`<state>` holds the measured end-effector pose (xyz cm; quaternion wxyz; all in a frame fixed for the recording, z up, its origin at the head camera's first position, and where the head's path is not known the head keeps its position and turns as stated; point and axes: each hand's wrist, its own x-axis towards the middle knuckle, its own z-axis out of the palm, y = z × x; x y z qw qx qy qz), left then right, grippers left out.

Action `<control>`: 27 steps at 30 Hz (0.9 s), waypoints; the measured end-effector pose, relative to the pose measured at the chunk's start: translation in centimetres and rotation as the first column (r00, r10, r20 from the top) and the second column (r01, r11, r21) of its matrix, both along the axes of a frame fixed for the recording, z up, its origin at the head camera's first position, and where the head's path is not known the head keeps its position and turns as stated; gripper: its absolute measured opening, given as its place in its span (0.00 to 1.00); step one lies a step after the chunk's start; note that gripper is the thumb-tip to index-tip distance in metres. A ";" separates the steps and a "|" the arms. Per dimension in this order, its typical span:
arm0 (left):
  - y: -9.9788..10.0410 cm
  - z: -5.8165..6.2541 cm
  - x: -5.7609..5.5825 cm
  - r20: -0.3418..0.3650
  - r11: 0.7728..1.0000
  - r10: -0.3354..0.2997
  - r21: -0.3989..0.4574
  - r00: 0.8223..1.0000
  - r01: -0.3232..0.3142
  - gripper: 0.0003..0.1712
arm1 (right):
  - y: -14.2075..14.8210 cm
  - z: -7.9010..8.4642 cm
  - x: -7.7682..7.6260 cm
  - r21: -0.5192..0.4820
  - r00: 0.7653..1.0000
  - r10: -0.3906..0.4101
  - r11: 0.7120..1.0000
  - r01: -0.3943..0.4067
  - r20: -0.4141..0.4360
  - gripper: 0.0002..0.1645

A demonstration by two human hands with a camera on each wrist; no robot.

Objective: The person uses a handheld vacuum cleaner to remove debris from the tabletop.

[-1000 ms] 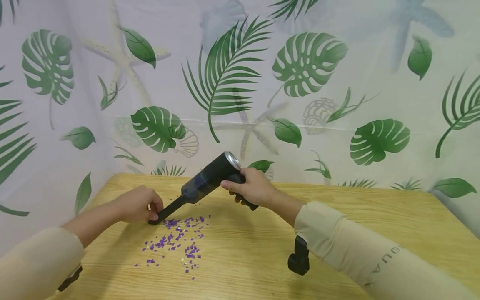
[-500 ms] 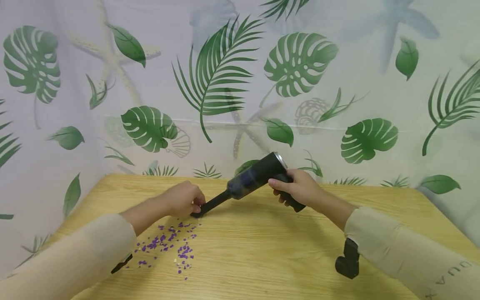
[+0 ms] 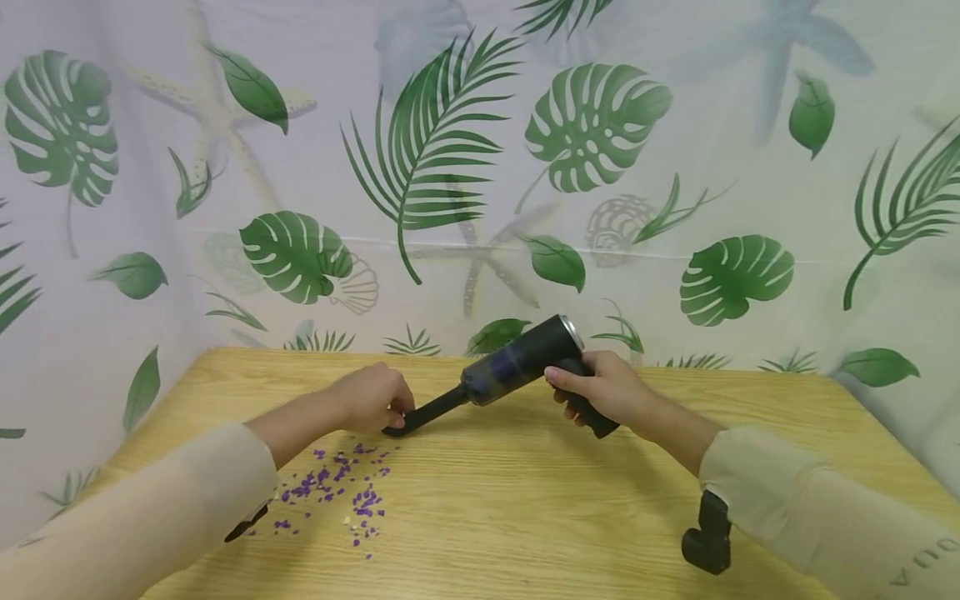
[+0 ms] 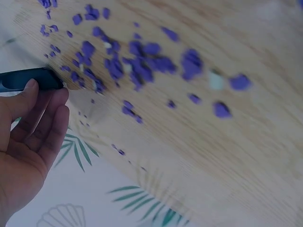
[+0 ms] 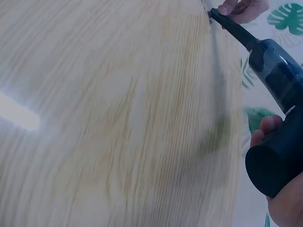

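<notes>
My right hand (image 3: 611, 390) grips the handle of a black handheld vacuum cleaner (image 3: 513, 362), with a see-through dust cup and a silver rear end. The vacuum slants down to the left. My left hand (image 3: 375, 400) pinches its long narrow nozzle (image 3: 435, 408) near the tip, thumb on one side and fingers on the other. In the left wrist view the nozzle's end (image 4: 33, 79) lies close to scattered purple bits (image 4: 142, 61), with a few pale ones among them. From the right wrist, the vacuum's handle (image 5: 272, 165) hides part of my right hand (image 5: 289, 203).
A wood-grain table (image 3: 525, 517) carries the purple bits (image 3: 322, 483), spread left of centre below the left hand. A curtain (image 3: 480, 167) printed with leaves and starfish hangs right behind the table. A black device (image 3: 708, 533) hangs at the right sleeve.
Both hands and the vacuum have moved right, the nozzle tip passing along the far side of the bits. The dense patch by the nozzle has thinned. The head view has turned slightly right.
</notes>
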<state>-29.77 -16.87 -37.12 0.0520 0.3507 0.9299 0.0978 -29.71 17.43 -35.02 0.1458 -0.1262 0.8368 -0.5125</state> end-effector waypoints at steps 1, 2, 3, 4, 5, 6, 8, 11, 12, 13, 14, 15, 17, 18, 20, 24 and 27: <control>-0.5 0.0 0.1 0.002 1.000 0.004 -0.001 1.000 -0.004 0.05 | -0.5 -0.1 0.0 -0.001 1.000 0.005 1.000 -0.005 -0.001 0.27; -0.9 0.0 0.2 0.002 1.000 0.009 -0.002 1.000 -0.009 0.05 | -0.9 -0.2 0.0 -0.002 1.000 0.007 1.000 -0.007 -0.001 0.27; -1.4 0.0 0.3 0.007 1.000 0.017 -0.004 1.000 -0.017 0.05 | -1.4 -0.2 0.0 -0.003 1.000 0.011 1.000 -0.011 -0.002 0.27; -1.9 0.0 0.4 0.010 1.000 0.022 -0.007 1.000 -0.022 0.04 | -1.9 -0.3 0.0 -0.006 1.000 0.014 1.000 -0.014 -0.003 0.27; -2.4 0.0 0.5 0.011 1.000 0.026 -0.008 1.000 -0.026 0.04 | -2.4 -0.4 0.0 -0.009 1.000 0.019 1.000 -0.019 -0.006 0.27; -2.9 0.1 0.7 0.016 0.999 0.034 -0.008 0.999 -0.034 0.04 | -2.8 -0.5 0.0 -0.012 1.000 0.023 1.000 -0.024 -0.008 0.27; -3.7 0.1 1.0 0.024 0.999 0.050 -0.003 0.998 -0.050 0.04 | -3.7 -0.6 -0.1 -0.020 0.999 0.033 0.999 -0.034 -0.015 0.27; -5.0 0.1 1.6 0.016 0.998 0.063 0.011 0.998 -0.063 0.05 | -5.0 -0.8 -0.1 -0.029 0.998 0.054 0.998 -0.054 -0.027 0.26; -5.4 0.1 1.9 0.013 0.998 0.068 0.016 0.998 -0.068 0.05 | -5.4 -0.8 -0.2 -0.032 0.998 0.061 0.998 -0.062 -0.030 0.25; -5.8 0.0 2.0 0.009 0.997 0.068 0.020 0.998 -0.068 0.05 | -5.7 -0.9 -0.2 -0.032 0.997 0.065 0.997 -0.066 -0.030 0.25; -6.1 0.0 2.3 0.005 0.998 0.066 0.024 0.998 -0.066 0.05 | -6.0 -0.9 -0.2 -0.032 0.997 0.069 0.997 -0.070 -0.030 0.25; -6.5 0.0 2.5 0.001 0.998 0.063 0.029 0.998 -0.063 0.04 | -6.4 -0.9 -0.2 -0.030 0.997 0.071 0.997 -0.072 -0.030 0.24; -7.2 0.0 2.9 -0.001 0.998 0.059 0.038 0.998 -0.059 0.05 | -7.0 -0.9 -0.1 -0.026 0.997 0.074 0.997 -0.075 -0.028 0.23; -7.6 -0.1 3.2 0.004 0.997 0.061 0.043 0.998 -0.061 0.05 | -7.4 -0.9 -0.1 -0.026 0.997 0.077 0.997 -0.078 -0.026 0.23; -8.4 -0.1 3.6 0.020 0.997 0.061 0.055 0.998 -0.062 0.05 | -8.0 -0.9 0.0 -0.025 0.996 0.088 0.996 -0.089 -0.024 0.22; -9.6 -0.1 4.4 0.070 0.993 0.070 0.088 0.995 -0.076 0.07 | -9.0 -0.7 0.1 -0.020 0.991 0.127 0.992 -0.128 -0.030 0.21; -9.6 -0.4 4.4 0.070 0.991 0.068 0.110 0.995 -0.075 0.07 | -8.9 -0.5 0.0 -0.003 0.989 0.138 0.990 -0.138 -0.048 0.21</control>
